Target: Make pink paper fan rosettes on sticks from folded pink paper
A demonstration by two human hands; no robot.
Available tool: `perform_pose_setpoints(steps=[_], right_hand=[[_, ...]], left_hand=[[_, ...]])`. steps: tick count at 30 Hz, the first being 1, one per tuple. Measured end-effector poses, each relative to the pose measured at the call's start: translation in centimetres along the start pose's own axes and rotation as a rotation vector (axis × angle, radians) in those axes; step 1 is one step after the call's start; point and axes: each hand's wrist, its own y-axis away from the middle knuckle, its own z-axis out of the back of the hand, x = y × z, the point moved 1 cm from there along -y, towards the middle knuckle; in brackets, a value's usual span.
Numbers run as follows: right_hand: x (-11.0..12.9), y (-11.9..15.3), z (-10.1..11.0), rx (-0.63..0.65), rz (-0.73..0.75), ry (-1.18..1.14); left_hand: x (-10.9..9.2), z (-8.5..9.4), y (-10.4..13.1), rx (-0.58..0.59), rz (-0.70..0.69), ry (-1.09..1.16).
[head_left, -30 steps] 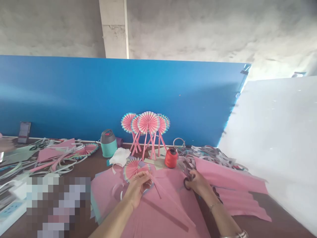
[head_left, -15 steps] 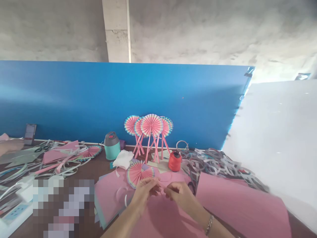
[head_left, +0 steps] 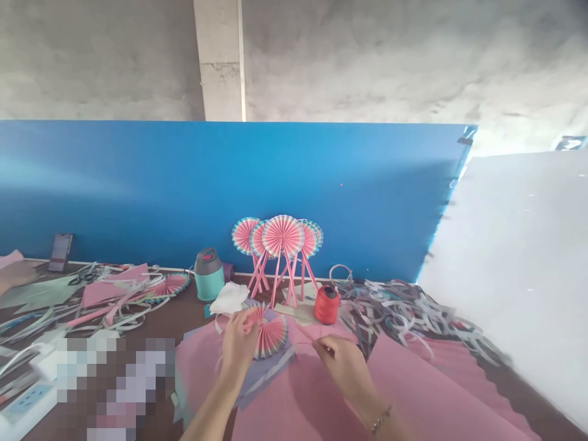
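Note:
My left hand [head_left: 241,340] has its fingers closed at the left edge of a pleated paper fan [head_left: 271,334], pink with a pastel rim. To the right, my right hand [head_left: 344,364] pinches a thin pink paper strip [head_left: 305,332], its far end pointing up and left. Large pink paper sheets [head_left: 285,398] lie beneath both hands. A lilac sheet [head_left: 257,383] shows just below the fan. Behind my hands is a red thread spool [head_left: 326,305], and beyond it several finished fans [head_left: 283,236] stand on crossed pink paper legs.
A teal and grey cup-shaped container [head_left: 209,275] and white tissue [head_left: 230,298] stand left of centre. Paper scraps [head_left: 404,312] pile up at right. At far left are another person's hand [head_left: 16,274], a phone [head_left: 60,252] and a power strip [head_left: 30,398]. A blue panel [head_left: 184,184] borders the table.
My hands were close together over the pink paper and have moved apart. My left hand has shifted left onto the fan; my right has moved slightly right with the strip.

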Motion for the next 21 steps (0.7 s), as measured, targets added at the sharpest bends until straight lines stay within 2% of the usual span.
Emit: perform_pose_setpoints(steps=[3, 6, 8, 13, 17, 21], right_hand=[[0.0, 0.1, 0.3, -0.025, 0.035, 0.005], [0.3, 0.3, 0.2, -0.022, 0.064, -0.002], [0.4, 0.4, 0.1, -0.025, 0.063, 0.009], [0.1, 0.2, 0.1, -0.067, 0.035, -0.036], [0.0, 0.2, 0.1, -0.054, 0.031, -0.063], [0.1, 0.2, 0.0, -0.060, 0.052, -0.039]], left_hand=[[0.7, -0.8, 0.4, 0.118, -0.146, -0.363], [1.1, -1.7, 1.1, 0.292, -0.130, -0.532], [1.0, -1.8, 1.3, 0.338, -0.134, -0.574], [0.8, -1.5, 1.0, 0.301, -0.172, -0.606], [0.6, -1.3, 0.9, 0.302, -0.123, -0.615], [0.5, -1.0, 0.9, 0.235, -0.069, -0.651]])
